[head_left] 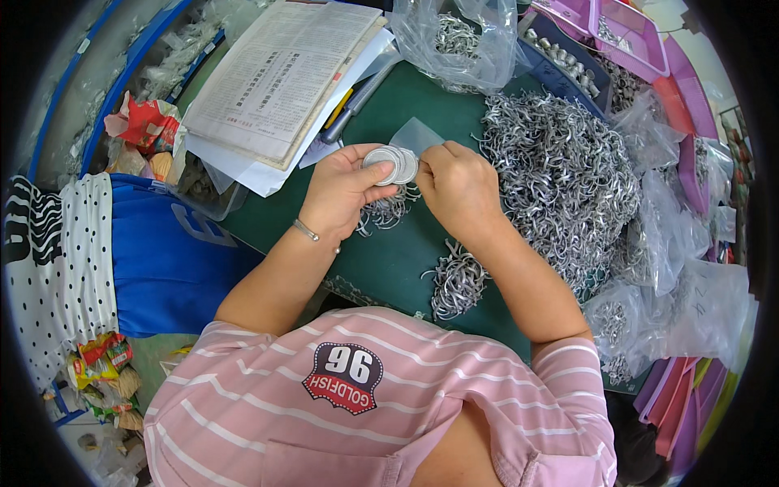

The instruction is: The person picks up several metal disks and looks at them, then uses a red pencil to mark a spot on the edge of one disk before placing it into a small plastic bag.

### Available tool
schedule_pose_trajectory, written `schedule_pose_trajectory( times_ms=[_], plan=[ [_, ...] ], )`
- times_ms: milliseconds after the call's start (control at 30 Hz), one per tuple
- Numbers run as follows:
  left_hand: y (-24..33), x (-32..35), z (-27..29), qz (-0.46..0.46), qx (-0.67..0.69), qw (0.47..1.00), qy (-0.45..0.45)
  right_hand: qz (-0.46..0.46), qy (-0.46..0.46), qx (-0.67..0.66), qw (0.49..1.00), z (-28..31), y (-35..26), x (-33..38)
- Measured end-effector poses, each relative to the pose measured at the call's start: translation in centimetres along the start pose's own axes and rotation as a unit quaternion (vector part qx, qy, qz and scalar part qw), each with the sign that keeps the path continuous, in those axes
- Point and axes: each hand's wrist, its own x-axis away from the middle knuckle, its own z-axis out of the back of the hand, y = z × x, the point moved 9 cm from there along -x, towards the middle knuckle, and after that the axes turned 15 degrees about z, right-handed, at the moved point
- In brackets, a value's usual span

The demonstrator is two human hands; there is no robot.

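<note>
My left hand [342, 188] grips a round silver metal ring bundle [391, 164], thumb across its front. My right hand [459, 183] meets it from the right, fingers pinched at the bundle's edge beside a small clear plastic bag [417, 134]. Both hands hover over a dark green table [389, 260]. Just below the hands lies a small clump of silver metal clips [386, 211], and another clump [457, 282] rests nearer my body. A thin bracelet circles my left wrist.
A big heap of silver clips [560, 174] fills the right side, with clear bags [673, 243] of clips beyond. A bag of clips [458, 40] and pink trays [617, 28] stand at the back. Papers [280, 77] and pens lie back left; a blue bin [162, 256] is left.
</note>
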Motion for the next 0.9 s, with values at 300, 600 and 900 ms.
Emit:
schedule_pose_trajectory(
  times_ms=[300,600,900],
  plan=[
    [0.0,-0.3,-0.6,-0.008,-0.091,0.995,0.037,0.014,0.052,0.029,0.998,0.0,-1.0,-0.7],
    [1.9,-0.9,0.2,-0.082,-0.16,0.982,0.066,0.079,0.1,0.0,0.992,0.2,-2.5,-0.9],
    [3.9,0.4,-1.7,-0.051,-0.094,0.994,-0.028,-0.134,0.1,-0.229,0.959,-1.0,2.5,0.2]
  ],
)
